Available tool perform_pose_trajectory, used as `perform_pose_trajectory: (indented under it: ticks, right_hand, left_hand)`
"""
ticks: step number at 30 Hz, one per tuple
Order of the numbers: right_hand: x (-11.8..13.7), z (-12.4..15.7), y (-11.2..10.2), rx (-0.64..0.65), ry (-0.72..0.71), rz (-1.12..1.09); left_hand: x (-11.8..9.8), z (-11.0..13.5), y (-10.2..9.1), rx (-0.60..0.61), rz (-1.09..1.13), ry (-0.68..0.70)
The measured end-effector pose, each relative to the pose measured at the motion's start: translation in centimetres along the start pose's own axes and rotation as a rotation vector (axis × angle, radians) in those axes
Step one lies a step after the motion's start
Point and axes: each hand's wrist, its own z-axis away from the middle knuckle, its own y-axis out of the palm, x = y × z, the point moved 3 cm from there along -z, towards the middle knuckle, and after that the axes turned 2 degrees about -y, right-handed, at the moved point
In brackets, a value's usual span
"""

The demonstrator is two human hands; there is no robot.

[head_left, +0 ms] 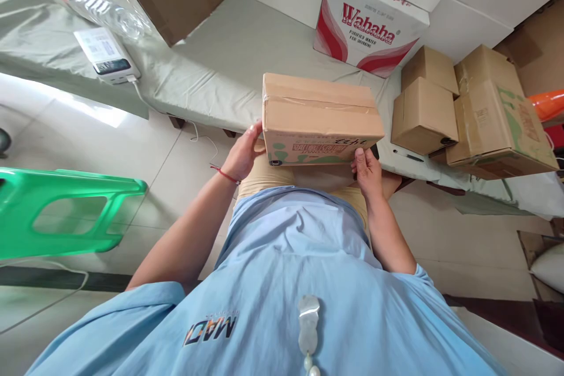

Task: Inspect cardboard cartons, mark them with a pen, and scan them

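A brown cardboard box [324,117], taped along its top and printed in green on the side facing me, is at the near edge of the cloth-covered table, over my lap. My left hand [244,151] grips its left end, with some fingers hidden behind the box. At the lower right corner, my right hand [368,174] has its thumb on the printed side and its other fingers curled underneath. Something dark shows beside those fingers, too hidden to name. Handwritten marks run along the box's printed side.
Behind stands a white and red Wahaba carton [370,20]. Smaller cardboard boxes [425,114] are stacked at right, near a black pen [408,155]. A white power bank [107,56] with a cable and a plastic bottle [88,3] lie at left, above a green stool [70,211].
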Motion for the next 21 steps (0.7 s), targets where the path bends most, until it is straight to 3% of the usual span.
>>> perform_pose_trajectory:
  ticks: [4,8,12,17,21]
  right_hand:
    - [1.5,-0.5,-0.7,-0.079,-0.064,0.104]
    - [2.8,-2.4,-1.7,-0.171,-0.158,0.140]
    - [1.9,-4.3,-1.1,-0.166,-0.083,-0.021]
    - [0.8,-3.8,-0.2,-0.116,-0.081,-0.145]
    - [-0.6,-3.7,-1.9,-0.097,0.043,0.107]
  left_hand:
    - [0.2,1.5,0.9,0.031,0.132,-0.048]
    - [-0.7,1.9,-0.1,0.010,0.132,-0.039]
    - [-1.1,2.4,-0.9,-0.022,0.077,0.011]
    - [-1.3,4.0,0.2,0.016,-0.027,0.034]
    - [-1.2,4.9,0.9,0.068,-0.118,0.070]
